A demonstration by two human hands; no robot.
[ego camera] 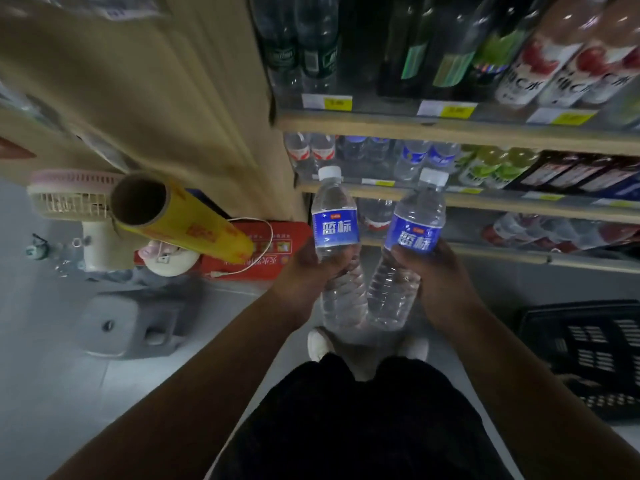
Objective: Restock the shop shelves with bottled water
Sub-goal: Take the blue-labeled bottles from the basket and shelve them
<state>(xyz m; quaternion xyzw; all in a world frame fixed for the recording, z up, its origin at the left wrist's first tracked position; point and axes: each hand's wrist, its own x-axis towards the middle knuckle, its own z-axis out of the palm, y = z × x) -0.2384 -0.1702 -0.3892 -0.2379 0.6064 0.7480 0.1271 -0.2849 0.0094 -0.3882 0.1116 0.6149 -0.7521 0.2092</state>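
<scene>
My left hand grips a clear water bottle with a blue label and a white cap, held upright. My right hand grips a second bottle of the same kind, tilted a little to the right. The two bottles' bases touch near the middle of the view. Both are held in front of the wooden shelves. The shelf row behind the caps holds more blue-label water bottles and red-label ones.
A yellow roll on a cardboard tube juts out at the left, above a red carton. A small fan and a grey stool stand on the floor at left. A black plastic crate sits at lower right.
</scene>
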